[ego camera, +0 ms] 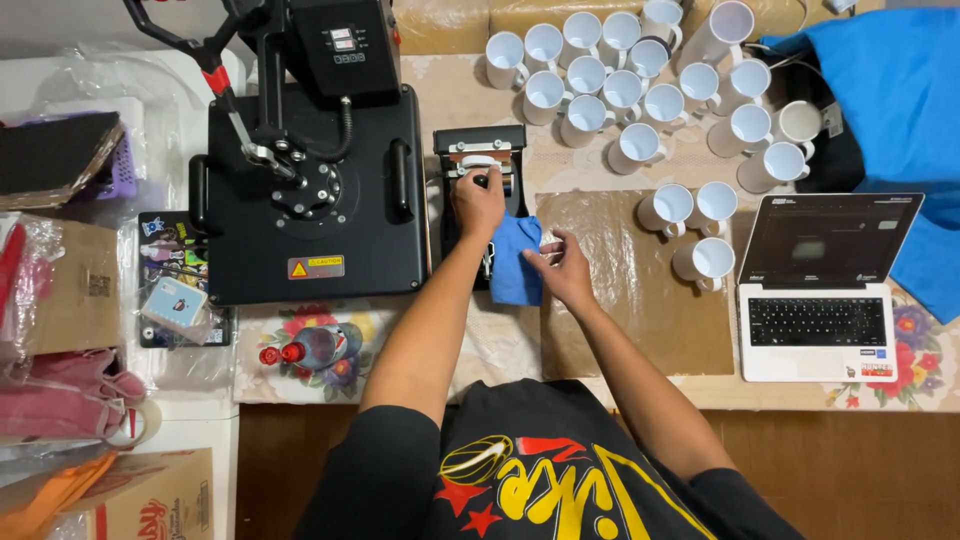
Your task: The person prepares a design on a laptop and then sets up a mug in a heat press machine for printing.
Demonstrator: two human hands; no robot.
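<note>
Left hand [480, 200] fingers gripped mug press [484, 175] knob, centre counter | right hand [562, 268] fingers pinched blue cloth [515, 262] just near of press | cloth judged soft, light; take by edge.

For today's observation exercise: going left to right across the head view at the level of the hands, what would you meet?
Black flat heat press → left hand on the small mug press → blue cloth → right hand → three white mugs → open laptop.

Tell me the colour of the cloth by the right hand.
Blue cloth, seen best in the head view.
</note>
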